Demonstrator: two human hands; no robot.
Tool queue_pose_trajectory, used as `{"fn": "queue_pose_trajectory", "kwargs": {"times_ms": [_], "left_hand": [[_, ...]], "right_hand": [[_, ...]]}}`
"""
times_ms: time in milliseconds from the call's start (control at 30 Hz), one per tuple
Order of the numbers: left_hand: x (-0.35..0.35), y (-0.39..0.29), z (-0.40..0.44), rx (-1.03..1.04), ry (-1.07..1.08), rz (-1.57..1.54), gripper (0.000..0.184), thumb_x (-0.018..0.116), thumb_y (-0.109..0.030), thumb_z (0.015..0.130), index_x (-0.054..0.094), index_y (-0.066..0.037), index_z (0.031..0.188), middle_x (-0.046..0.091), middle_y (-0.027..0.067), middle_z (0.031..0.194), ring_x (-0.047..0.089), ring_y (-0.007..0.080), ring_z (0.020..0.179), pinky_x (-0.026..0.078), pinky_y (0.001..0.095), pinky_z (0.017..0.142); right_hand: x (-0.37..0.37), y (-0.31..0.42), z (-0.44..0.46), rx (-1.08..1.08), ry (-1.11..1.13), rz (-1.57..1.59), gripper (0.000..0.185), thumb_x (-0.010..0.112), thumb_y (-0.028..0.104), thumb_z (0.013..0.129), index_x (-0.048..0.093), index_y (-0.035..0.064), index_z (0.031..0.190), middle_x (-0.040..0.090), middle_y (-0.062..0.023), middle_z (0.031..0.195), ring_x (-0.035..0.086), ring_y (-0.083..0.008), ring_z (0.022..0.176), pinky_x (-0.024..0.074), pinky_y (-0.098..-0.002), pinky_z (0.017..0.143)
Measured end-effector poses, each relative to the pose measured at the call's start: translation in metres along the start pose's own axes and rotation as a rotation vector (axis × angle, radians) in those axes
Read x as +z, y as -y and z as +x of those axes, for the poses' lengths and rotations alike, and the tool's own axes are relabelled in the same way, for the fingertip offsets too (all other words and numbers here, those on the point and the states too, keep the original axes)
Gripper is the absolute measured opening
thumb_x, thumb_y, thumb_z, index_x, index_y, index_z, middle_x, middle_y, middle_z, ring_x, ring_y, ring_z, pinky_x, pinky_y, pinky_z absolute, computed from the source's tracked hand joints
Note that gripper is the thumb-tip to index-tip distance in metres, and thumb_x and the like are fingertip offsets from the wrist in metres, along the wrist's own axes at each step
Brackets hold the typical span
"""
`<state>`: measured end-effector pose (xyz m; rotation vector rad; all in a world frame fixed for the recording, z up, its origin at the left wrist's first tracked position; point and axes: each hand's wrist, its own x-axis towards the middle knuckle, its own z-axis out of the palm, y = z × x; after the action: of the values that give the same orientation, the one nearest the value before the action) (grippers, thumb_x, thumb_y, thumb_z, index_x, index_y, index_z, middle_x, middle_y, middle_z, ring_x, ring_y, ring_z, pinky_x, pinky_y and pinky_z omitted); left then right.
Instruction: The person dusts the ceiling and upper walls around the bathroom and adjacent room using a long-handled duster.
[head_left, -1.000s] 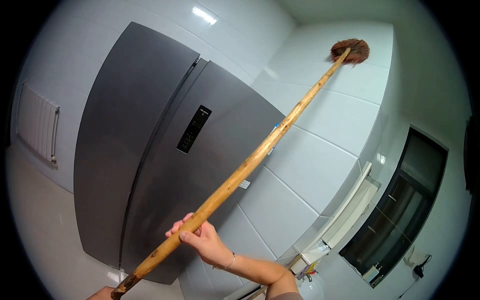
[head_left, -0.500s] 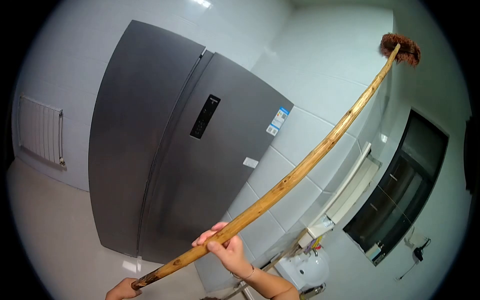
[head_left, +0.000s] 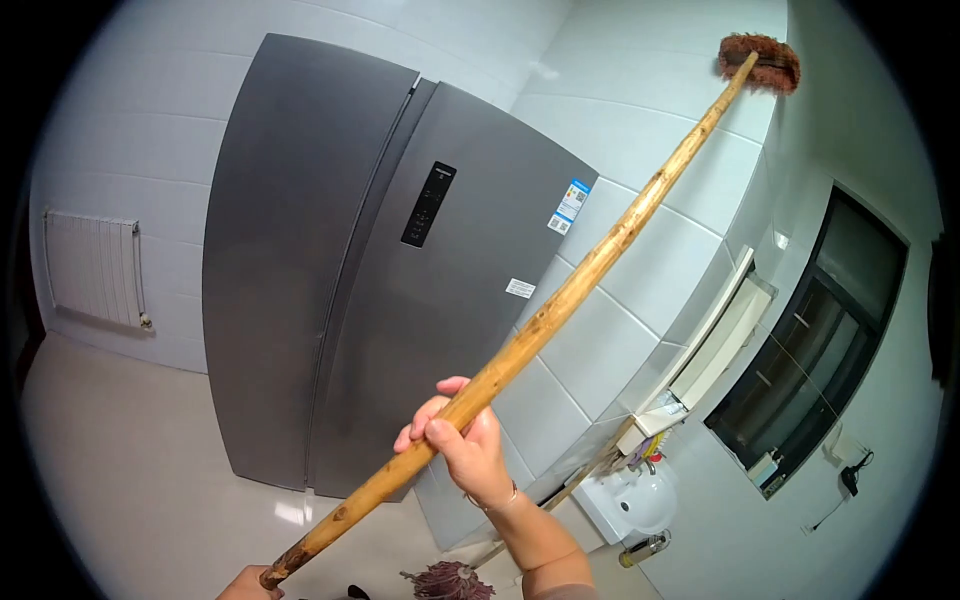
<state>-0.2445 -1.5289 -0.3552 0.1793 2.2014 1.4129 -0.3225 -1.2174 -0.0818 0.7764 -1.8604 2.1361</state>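
Note:
A long-handled brush with a knobbly wooden pole (head_left: 560,305) runs diagonally across the view. Its fuzzy reddish-brown head (head_left: 778,72) is up high at the tiled wall's outer corner; whether it touches the tiles I cannot tell. My right hand (head_left: 462,440) is closed around the lower part of the pole, thumb in front and fingers behind. At the dark bottom end, my left hand (head_left: 248,584) grips the pole, partly cut off by the frame edge.
A grey refrigerator (head_left: 290,270) stands behind the pole. At the right are a washbasin (head_left: 640,500), an open-fronted cabinet (head_left: 712,345) and a dark window (head_left: 810,340). A stringy mop head (head_left: 448,580) lies low by my right forearm. A radiator (head_left: 95,268) hangs at left.
The brush head has moved left and slightly up in view, onto the wall's corner. My right hand sits higher in view. The mop head below has come into sight as the camera shifted.

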Motion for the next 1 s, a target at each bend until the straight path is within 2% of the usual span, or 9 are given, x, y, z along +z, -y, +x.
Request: {"fn": "queue_pose_trajectory", "kwargs": {"times_ms": [67, 133, 267, 333, 567, 633, 733, 833, 1000], "left_hand": [[-0.009, -0.014, -0.006, -0.026, -0.067, 0.062, 0.031, 0.062, -0.025, 0.083, 0.06, 0.002, 0.098, 0.058, 0.0068, 0.075, 0.05, 0.0168, 0.073, 0.042, 0.0342, 0.066], [-0.017, -0.02, -0.004, -0.079, -0.044, 0.003, 0.024, 0.07, -0.012, 0.069, 0.054, 0.003, 0.078, 0.05, 0.0069, 0.063, 0.048, 0.0155, 0.065, 0.041, 0.0313, 0.062], [-0.006, -0.005, 0.004, -0.1, -0.171, -0.06, 0.025, 0.072, -0.011, 0.065, 0.052, 0.001, 0.074, 0.047, 0.0064, 0.065, 0.047, 0.0143, 0.064, 0.041, 0.0313, 0.059], [0.007, 0.016, 0.012, -0.017, -0.594, -0.075, 0.026, 0.074, -0.009, 0.062, 0.052, -0.002, 0.073, 0.047, 0.0063, 0.067, 0.047, 0.0152, 0.063, 0.041, 0.0314, 0.058], [-0.005, -0.028, 0.001, 0.099, -1.007, 0.003, 0.023, 0.07, -0.005, 0.062, 0.052, -0.002, 0.075, 0.05, 0.0081, 0.069, 0.05, 0.019, 0.062, 0.041, 0.0318, 0.058], [-0.007, -0.058, -0.002, 0.185, -1.234, 0.097, 0.019, 0.065, -0.002, 0.063, 0.051, 0.0, 0.075, 0.048, 0.0066, 0.066, 0.048, 0.0177, 0.06, 0.04, 0.0315, 0.057], [-0.023, -0.11, -0.015, 0.261, -1.021, 0.081, 0.016, 0.061, 0.0, 0.064, 0.05, 0.0, 0.076, 0.046, 0.0049, 0.063, 0.044, 0.0161, 0.058, 0.039, 0.0304, 0.056], [-0.023, -0.167, -0.025, 0.262, -0.992, 0.025, 0.016, 0.058, 0.001, 0.063, 0.05, 0.0, 0.076, 0.042, 0.0019, 0.062, 0.041, 0.0115, 0.058, 0.037, 0.0271, 0.054], [-0.021, -0.259, -0.048, 0.276, -0.95, -0.136, 0.019, 0.061, -0.001, 0.061, 0.051, 0.002, 0.077, 0.041, -0.0019, 0.063, 0.04, 0.008, 0.059, 0.035, 0.0245, 0.052]], "right_hand": [[-0.001, -0.004, 0.014, -0.002, 0.002, 0.014, 0.038, 0.054, 0.009, 0.089, 0.027, -0.0004, 0.115, 0.056, -0.0118, 0.083, 0.063, -0.0273, 0.078, 0.051, -0.0398, 0.076], [-0.006, -0.009, 0.029, -0.008, 0.019, 0.012, 0.036, 0.054, 0.01, 0.089, 0.028, 0.0001, 0.113, 0.056, -0.0114, 0.082, 0.063, -0.0269, 0.077, 0.0509, -0.0393, 0.076], [-0.017, -0.015, 0.058, 0.016, 0.033, 0.017, 0.033, 0.053, 0.01, 0.09, 0.031, 0.0006, 0.112, 0.055, -0.011, 0.081, 0.063, -0.0267, 0.076, 0.0512, -0.0392, 0.075], [-0.021, -0.012, 0.078, 0.032, 0.056, 0.028, 0.032, 0.053, 0.01, 0.09, 0.031, 0.001, 0.111, 0.055, -0.0113, 0.081, 0.063, -0.0266, 0.076, 0.0516, -0.0391, 0.075], [-0.019, 0.023, 0.153, -0.007, 0.139, 0.086, 0.028, 0.052, 0.014, 0.09, 0.032, 0.0024, 0.106, 0.056, -0.0115, 0.081, 0.064, -0.0258, 0.073, 0.0556, -0.0355, 0.066], [-0.023, 0.032, 0.177, -0.026, 0.151, 0.095, 0.026, 0.052, 0.014, 0.089, 0.033, 0.0022, 0.102, 0.057, -0.0112, 0.078, 0.065, -0.0244, 0.07, 0.0569, -0.0354, 0.063], [-0.032, 0.044, 0.212, -0.066, 0.124, 0.049, 0.015, 0.052, 0.013, 0.088, 0.045, 0.0002, 0.085, 0.058, -0.0103, 0.072, 0.065, -0.0231, 0.065, 0.0579, -0.0354, 0.058], [-0.051, 0.056, 0.248, 0.017, 0.121, 0.005, 0.018, 0.054, 0.015, 0.088, 0.053, -0.0001, 0.078, 0.059, -0.0101, 0.071, 0.065, -0.0238, 0.065, 0.0575, -0.0344, 0.062], [-0.075, 0.079, 0.304, 0.026, -0.035, -0.002, 0.015, 0.056, 0.01, 0.083, 0.05, -0.004, 0.079, 0.056, -0.0116, 0.068, 0.064, -0.0273, 0.061, 0.0583, -0.0392, 0.058]]}}
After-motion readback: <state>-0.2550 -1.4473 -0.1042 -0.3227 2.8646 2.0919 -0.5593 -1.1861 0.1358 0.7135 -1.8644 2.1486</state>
